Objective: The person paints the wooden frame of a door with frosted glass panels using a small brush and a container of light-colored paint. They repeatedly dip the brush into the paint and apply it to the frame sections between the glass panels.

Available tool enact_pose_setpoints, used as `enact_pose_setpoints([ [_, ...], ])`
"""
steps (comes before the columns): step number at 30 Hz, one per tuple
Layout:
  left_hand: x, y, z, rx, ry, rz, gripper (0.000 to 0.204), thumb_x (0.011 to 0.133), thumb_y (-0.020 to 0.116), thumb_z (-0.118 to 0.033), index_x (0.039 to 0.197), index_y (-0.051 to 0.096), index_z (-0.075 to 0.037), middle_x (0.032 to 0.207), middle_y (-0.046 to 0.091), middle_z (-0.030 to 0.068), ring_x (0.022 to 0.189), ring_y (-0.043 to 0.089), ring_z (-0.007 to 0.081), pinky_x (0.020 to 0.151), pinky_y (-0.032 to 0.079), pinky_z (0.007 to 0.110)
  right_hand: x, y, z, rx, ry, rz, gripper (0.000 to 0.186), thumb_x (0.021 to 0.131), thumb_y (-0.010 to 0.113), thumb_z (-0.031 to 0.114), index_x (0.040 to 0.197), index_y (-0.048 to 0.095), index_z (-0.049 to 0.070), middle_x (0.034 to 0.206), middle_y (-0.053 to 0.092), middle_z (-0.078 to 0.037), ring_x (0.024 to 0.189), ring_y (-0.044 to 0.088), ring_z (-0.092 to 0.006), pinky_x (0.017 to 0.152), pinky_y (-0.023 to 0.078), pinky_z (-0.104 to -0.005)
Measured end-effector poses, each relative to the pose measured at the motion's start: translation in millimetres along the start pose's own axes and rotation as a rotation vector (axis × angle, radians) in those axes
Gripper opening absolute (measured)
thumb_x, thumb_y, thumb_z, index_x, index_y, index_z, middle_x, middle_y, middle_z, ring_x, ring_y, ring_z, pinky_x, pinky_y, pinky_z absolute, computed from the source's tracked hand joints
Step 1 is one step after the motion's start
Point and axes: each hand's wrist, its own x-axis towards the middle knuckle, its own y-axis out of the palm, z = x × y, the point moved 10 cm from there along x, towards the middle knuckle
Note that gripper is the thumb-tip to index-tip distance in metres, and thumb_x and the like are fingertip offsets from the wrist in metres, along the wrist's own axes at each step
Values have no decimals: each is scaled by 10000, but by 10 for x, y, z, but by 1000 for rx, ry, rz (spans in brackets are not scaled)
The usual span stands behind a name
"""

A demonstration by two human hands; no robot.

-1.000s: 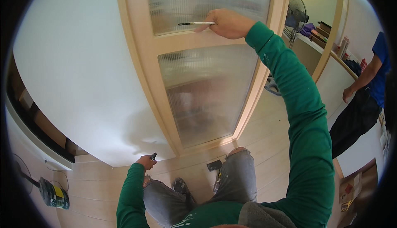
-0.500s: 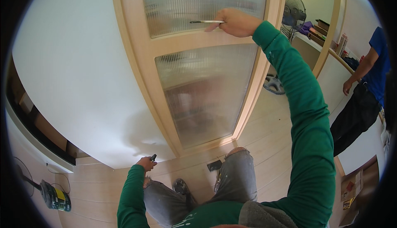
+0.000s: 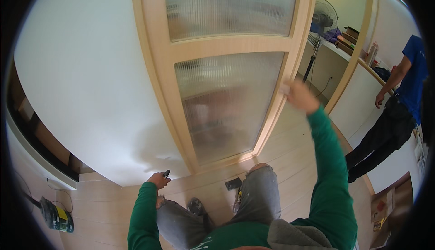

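Note:
My left hand (image 3: 158,180) is low by the white panel (image 3: 86,77), closed around a small black object (image 3: 166,173). My right hand (image 3: 300,96) is smeared by motion at the right stile of the light wooden door (image 3: 229,44), beside the lower ribbed-glass pane (image 3: 226,105); what its fingers hold, and whether they are closed, is unclear. The door's upper pane (image 3: 229,5) is also ribbed and translucent.
A person (image 3: 410,82) in a blue shirt stands at the right by a counter. A fan (image 3: 324,19) stands beyond the opening. A bucket (image 3: 59,218) is low left. A dark flat object (image 3: 233,183) lies on the floor between my legs and the door.
My right hand has dropped from the middle rail, where it held a thin brush, down and rightward to the door's edge. The left hand has barely moved.

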Motion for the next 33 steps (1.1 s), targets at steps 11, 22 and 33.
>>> enact_pose_setpoints([
  [11,-202,-3,66,-16,-85,67,430,971,674,-375,1170,666,6,899,756,116,769,724,185,726,600,362,-3954,3474,-805,920,894,527,548,1026,535,520,1094,771,29,726,630,-130,617,610,-199,581,507,-336],
  [22,-3,104,-112,111,-69,103,468,946,710,-404,1129,686,27,857,756,132,692,714,190,674,594,366,-3950,2701,-1826,376,1033,-138,625,1075,394,511,909,724,7,765,687,-208,793,693,-407,741,515,-528],
  [33,-76,130,404,-91,-190,132,410,992,677,-312,1276,620,-23,771,702,77,600,663,156,546,498,306,-4664,3669,-1517,981,1287,-329,224,935,681,212,1058,719,29,866,721,-42,717,660,-111,622,528,-260],
])
